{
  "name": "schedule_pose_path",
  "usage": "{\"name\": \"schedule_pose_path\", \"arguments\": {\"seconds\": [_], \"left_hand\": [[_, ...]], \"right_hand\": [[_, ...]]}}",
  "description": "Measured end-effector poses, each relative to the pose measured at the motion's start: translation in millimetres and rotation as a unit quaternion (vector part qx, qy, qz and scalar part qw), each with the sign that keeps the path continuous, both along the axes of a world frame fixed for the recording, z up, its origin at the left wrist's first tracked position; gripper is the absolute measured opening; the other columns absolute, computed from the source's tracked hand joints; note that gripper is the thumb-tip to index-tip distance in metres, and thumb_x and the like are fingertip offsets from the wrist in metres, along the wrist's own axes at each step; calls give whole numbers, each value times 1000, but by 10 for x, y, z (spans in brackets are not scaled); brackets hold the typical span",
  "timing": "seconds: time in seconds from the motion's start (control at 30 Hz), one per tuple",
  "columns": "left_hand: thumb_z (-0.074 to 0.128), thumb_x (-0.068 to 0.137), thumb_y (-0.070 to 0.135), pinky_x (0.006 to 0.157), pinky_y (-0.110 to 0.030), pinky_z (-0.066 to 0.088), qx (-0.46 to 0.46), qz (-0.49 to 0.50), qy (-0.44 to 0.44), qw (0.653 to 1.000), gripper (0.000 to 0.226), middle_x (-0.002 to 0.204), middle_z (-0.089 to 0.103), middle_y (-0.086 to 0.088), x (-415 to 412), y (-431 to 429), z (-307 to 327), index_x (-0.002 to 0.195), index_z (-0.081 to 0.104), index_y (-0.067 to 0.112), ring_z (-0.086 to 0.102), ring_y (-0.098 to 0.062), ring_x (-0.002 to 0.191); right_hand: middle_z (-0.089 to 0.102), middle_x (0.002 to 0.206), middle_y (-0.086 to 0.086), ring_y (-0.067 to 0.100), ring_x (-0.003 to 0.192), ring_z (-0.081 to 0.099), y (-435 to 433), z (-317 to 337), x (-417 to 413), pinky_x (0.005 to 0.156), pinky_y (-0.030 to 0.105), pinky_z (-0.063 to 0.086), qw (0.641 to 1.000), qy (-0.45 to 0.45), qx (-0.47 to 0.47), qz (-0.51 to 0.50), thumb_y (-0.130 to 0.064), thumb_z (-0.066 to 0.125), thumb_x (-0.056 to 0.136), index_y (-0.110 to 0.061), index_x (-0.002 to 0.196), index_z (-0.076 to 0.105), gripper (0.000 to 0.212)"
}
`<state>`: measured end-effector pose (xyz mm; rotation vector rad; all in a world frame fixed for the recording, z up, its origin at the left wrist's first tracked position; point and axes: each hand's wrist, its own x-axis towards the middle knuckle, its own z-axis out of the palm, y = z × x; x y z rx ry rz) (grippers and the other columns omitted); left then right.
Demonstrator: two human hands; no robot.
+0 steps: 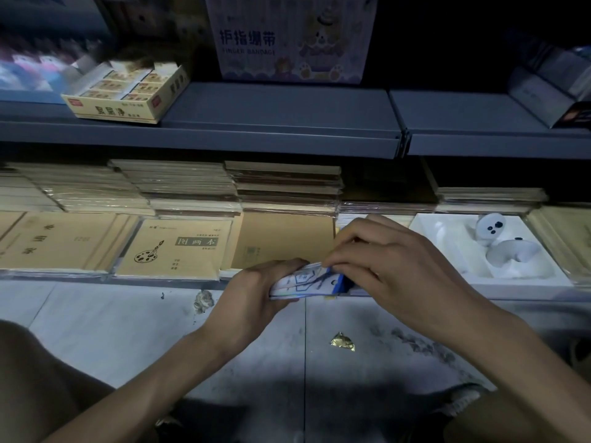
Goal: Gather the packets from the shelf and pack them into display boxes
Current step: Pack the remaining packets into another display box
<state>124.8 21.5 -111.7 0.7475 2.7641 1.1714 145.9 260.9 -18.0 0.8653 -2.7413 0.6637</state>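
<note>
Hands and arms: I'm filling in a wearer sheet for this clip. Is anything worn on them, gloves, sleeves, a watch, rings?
Nothing shows. The left hand and right hand are ungloved and ringless, the wrists carry no watch or band, and no sleeve covers either forearm within the dim frame.

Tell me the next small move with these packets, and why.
Probably square up the packets: the left hand grips one end of the stack while the right hand pinches its upper edge, and the edges look fanned, not flush.
</note>
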Motion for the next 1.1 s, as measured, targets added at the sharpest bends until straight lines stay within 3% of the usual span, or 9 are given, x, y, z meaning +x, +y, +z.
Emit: {"name": "schedule_pose_path", "arguments": {"seconds": [0.23,0.37,0.5,0.57,0.67,0.77,0.97,1.03,1.1], "left_hand": [[86,81,29,71,-31,56,-30,15,36,999,55,107,76,15,-36,30,50,129,60,41,71,-12,92],[87,81,29,71,-7,44,-9,30,-3,1000,49,104,74,19,-77,-14,48,126,67,36,66,-4,92],[89,77,26,65,-10,44,11,51,-75,996,41,87,67,26,-78,-16,80,114,72,32,64,3,83],[91,75,27,63,-11,46,11,63,-118,991,36,84,66,27,-66,0,75,104,71,35,62,10,78],[93,73,27,66,-8,52,27,61,-176,982,39,84,64,31,-8,42,63,106,73,27,61,19,77],[95,70,27,72,-23,62,54,62,-260,962,37,91,73,20,44,95,85,94,68,35,71,5,83],[97,68,26,76,-31,64,39,42,-312,948,39,93,78,10,97,171,127,95,69,28,73,0,83],[95,70,25,70,-30,64,40,43,-311,949,35,91,77,11,104,179,131,91,68,31,73,0,82],[93,73,25,74,-29,63,55,39,-301,951,31,90,77,14,92,159,116,92,70,33,73,0,84]], "right_hand": [[67,103,-16,9,94,63,31,93,-17,75,37,54,1000,17,-14,-22,-23,57,101,-26,101,73,16],[67,98,-18,5,89,62,70,153,-29,77,27,48,998,13,-32,-55,-23,57,104,-29,103,70,14],[67,93,-16,3,85,64,69,217,-29,70,14,44,986,-33,-126,-103,-26,57,100,-33,102,64,9],[68,94,-16,6,87,66,54,242,-25,71,17,47,976,-52,-178,-114,-23,59,100,-31,98,62,8],[70,95,-11,12,88,67,-22,223,-34,78,38,54,955,-113,-249,-115,-26,65,97,-29,97,63,3],[73,92,2,27,80,66,-120,173,-60,80,53,56,919,-197,-322,-112,-29,81,84,-26,100,71,19],[74,87,9,41,82,66,-169,118,-84,73,56,54,923,-200,-312,-103,-31,83,82,-26,83,81,6],[71,86,9,36,79,64,-194,153,-64,74,56,54,927,-181,-310,-104,-30,81,85,-28,84,81,2],[74,88,2,25,80,67,-170,228,-61,78,48,58,920,-153,-339,-127,-27,78,89,-31,89,78,4]]}}
